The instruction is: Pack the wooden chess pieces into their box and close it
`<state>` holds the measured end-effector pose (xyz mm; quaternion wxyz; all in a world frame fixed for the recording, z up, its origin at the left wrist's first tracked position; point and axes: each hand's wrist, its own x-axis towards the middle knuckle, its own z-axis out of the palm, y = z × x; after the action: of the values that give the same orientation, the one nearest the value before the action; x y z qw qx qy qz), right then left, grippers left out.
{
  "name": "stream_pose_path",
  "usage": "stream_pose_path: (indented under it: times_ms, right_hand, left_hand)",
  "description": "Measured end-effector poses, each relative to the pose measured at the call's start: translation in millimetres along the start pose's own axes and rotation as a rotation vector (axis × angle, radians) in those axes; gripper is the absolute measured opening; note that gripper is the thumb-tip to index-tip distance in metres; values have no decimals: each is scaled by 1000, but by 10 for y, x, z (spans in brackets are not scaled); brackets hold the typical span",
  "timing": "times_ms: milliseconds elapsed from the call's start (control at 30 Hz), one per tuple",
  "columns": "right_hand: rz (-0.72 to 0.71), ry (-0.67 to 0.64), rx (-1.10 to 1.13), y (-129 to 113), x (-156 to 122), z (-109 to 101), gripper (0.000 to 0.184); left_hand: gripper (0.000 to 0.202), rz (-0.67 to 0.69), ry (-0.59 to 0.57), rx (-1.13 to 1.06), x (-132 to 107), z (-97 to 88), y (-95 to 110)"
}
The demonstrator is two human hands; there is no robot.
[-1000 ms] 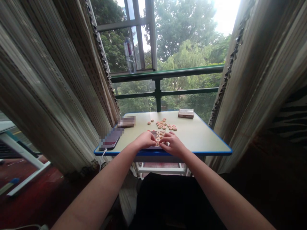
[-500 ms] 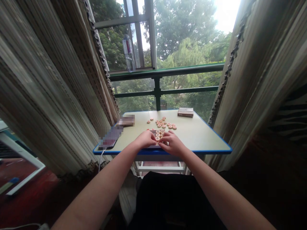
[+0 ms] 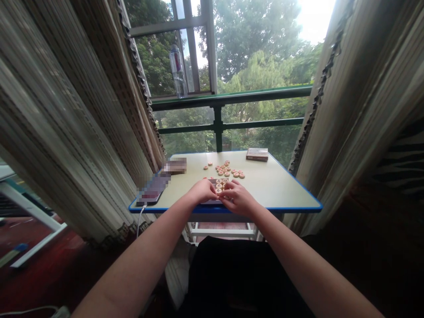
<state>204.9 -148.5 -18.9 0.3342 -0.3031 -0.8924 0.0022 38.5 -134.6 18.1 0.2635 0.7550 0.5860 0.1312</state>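
Round wooden Chinese chess pieces [image 3: 219,186] stand in rows inside a shallow box [image 3: 210,202] at the table's near edge. Over the left part of the box is my left hand [image 3: 202,191], its fingers bent together and their tips at the nearest piece in the row. My right hand [image 3: 236,196] comes in from the other side, thumb and fingers pinched at the same spot, so the fingertips of both hands nearly meet. The hands cover much of the box and the piece between them. Past the box, several loose Chinese chess pieces [image 3: 223,168] lie scattered.
A flat box [image 3: 257,154] rests at the table's back right. On the left are a phone [image 3: 153,190] with a white cable [image 3: 140,221] and a blurred brown object [image 3: 176,165]. The table [image 3: 278,190] has a blue edge; curtains [image 3: 139,115] hang on both sides.
The view has shifted slightly. Both hands stay at the box, with the fingertips still together around the near piece; the loose pieces have not moved.
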Motion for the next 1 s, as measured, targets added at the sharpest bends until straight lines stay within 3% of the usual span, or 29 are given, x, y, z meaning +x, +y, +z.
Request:
stream_pose_path:
  times_ms: [400, 1000]
  right_hand:
    - [14, 7, 35, 21, -6, 3, 14]
    - [-12, 4, 51, -6, -20, -36, 15]
  left_hand:
    - [19, 4, -5, 1, -28, -84, 26]
    - [16, -29, -78, -53, 17, -51, 15]
